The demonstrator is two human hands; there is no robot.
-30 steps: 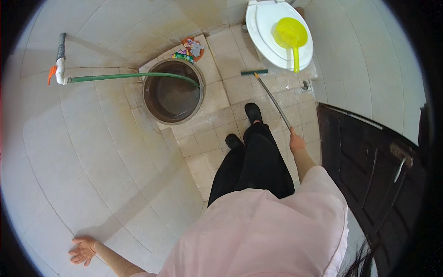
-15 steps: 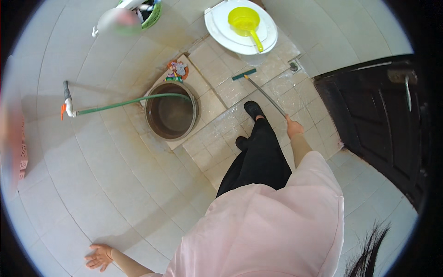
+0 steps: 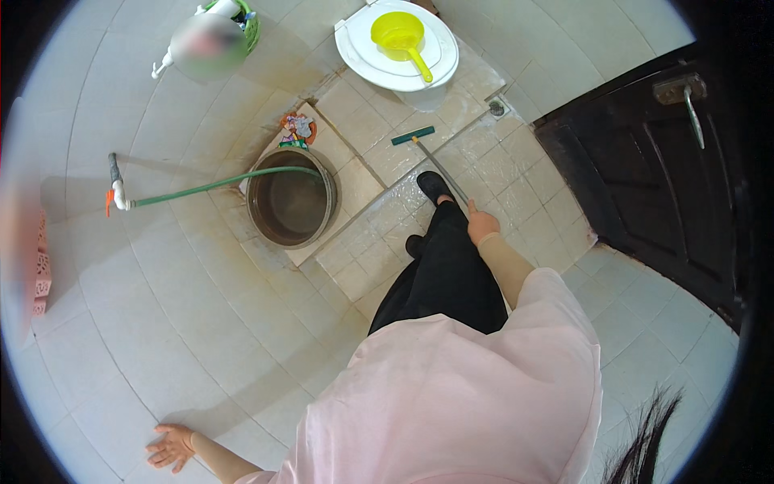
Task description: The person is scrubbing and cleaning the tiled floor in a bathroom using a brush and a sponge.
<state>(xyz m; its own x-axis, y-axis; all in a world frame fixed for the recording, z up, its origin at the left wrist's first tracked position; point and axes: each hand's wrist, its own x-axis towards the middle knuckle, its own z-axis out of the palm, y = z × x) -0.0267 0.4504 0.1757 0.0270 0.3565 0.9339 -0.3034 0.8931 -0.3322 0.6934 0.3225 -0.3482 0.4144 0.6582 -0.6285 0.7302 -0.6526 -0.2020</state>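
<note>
Right hand [image 3: 483, 226] grips the green-headed floor tool [image 3: 413, 135], down on tiles [image 3: 389, 165] near the toilet [image 3: 443, 58]. Left hand [image 3: 171, 448] spread, empty, by the wall [image 3: 242, 339]. I'd press the tool flat, stroke evenly.

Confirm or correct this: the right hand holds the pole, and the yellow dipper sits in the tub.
Not quite: the head view shows the yellow dipper on the white toilet lid, not in the tub. The right hand does hold the pole.
</note>
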